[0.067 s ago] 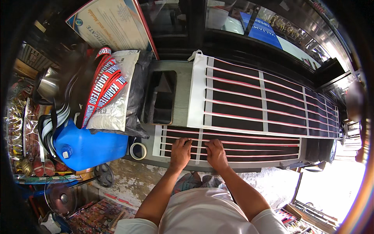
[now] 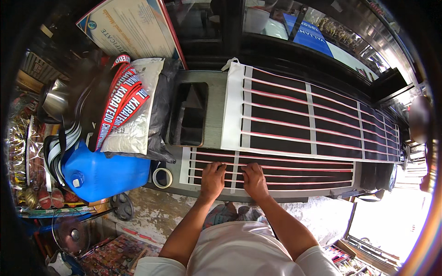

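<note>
Flanking one pale cross-band (image 2: 236,161), left hand (image 2: 213,180) and right hand (image 2: 254,180) curl, any pinch indiscernible; mid-frame striped panel (image 2: 304,168) seems less complete than multiply banded upper-right panel (image 2: 278,104).

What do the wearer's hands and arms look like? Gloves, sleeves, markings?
Left hand and right hand are ungloved; no watch or bracelet shows at either wrist. Forearms are bare, with no cables or markings visible. Short, plain white sleeves match the white shirt. Rings: too small to tell.
</note>
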{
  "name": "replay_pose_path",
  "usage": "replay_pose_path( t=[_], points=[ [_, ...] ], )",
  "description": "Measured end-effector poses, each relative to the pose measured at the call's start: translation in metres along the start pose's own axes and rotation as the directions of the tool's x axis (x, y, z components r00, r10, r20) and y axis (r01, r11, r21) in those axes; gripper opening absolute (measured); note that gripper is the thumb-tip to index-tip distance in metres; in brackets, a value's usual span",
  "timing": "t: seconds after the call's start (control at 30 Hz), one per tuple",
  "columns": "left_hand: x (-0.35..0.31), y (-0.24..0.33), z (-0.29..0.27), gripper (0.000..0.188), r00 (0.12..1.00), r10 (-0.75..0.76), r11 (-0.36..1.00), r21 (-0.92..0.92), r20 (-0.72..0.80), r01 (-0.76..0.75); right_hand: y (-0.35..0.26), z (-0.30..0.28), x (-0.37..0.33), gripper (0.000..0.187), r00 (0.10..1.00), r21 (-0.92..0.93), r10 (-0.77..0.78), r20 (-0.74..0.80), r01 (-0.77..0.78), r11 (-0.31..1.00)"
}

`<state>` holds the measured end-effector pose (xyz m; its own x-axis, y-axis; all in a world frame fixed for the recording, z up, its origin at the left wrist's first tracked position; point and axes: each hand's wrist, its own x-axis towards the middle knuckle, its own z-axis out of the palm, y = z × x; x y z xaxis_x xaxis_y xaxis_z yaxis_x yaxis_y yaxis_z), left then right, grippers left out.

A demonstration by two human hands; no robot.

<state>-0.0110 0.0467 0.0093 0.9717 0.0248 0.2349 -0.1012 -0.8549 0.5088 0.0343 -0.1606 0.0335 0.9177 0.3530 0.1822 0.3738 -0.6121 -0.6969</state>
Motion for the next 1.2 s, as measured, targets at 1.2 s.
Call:
replay_pose_path(
  t=[1.2],
  points=[
    [0.018,0.009,0.002,0.027,0.998,0.020,0.995,-0.103,0.052,-0.014,-0.008,0.024,0.008,0.033,0.996,-0.151,0.087,-0.016,-0.088,0.984]
  ],
)
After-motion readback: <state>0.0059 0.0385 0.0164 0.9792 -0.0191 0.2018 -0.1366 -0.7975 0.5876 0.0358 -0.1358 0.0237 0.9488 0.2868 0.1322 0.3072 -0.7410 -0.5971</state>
